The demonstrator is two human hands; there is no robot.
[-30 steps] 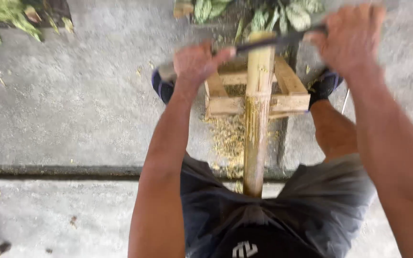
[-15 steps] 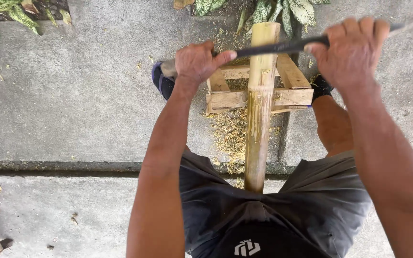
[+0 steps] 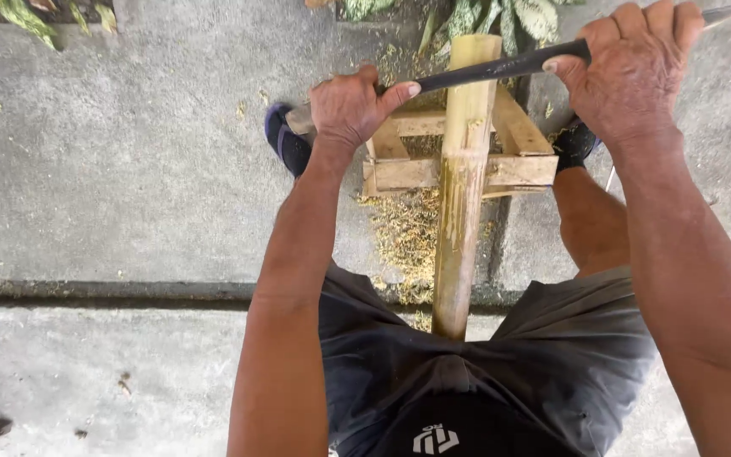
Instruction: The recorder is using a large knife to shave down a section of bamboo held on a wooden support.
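Left hand and right hand each clench an end of a long dark metal blade laid across the top of a yellow-green bamboo pole, which leans on a small wooden frame over pale shavings on the concrete floor

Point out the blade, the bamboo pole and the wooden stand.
blade (image 3: 492, 69): head view, dark middle stretch between the hands.
bamboo pole (image 3: 460, 195): head view, mid-shaft below the stand's crossbar.
wooden stand (image 3: 403, 173): head view, front crossbar left of the pole.
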